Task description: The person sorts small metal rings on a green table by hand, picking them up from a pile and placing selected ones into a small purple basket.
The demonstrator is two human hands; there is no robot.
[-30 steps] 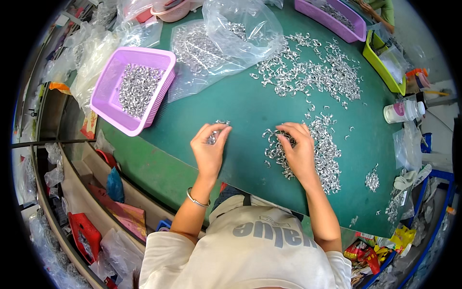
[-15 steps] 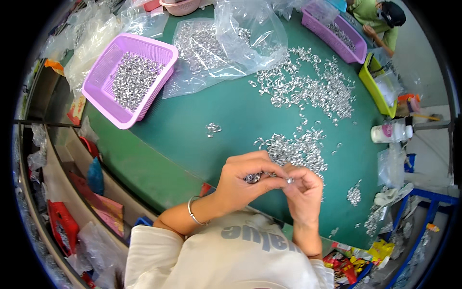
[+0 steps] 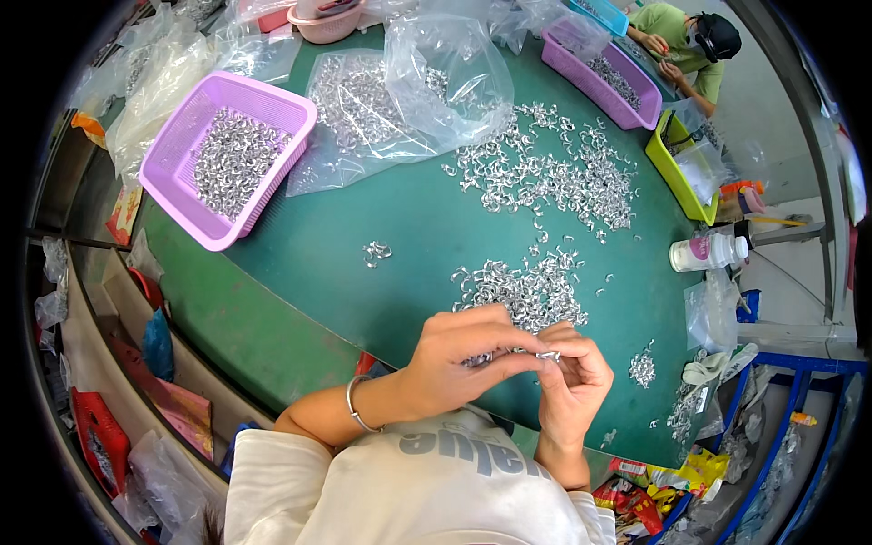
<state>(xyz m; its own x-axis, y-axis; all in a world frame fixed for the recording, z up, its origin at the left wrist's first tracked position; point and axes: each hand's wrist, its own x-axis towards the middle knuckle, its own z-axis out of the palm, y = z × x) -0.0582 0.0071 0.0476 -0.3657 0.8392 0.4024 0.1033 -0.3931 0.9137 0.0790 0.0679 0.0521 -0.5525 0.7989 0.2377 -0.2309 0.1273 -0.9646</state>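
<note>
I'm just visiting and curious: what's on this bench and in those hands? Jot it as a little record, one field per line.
Left hand: curled around small curved metal pieces
Right hand: fingers closed at a silvery piece, meeting the left hand's fingertips
Surface: green table
Beyond hands: loose heap of similar pieces
Upper left: purple basket, partly filled with pieces
Upper right: person in green top

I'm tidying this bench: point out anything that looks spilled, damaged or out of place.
A few metal pieces lie apart, left of the nearer heap, and another little cluster sits to its right; both look strayed, though possibly set aside deliberately.
</note>
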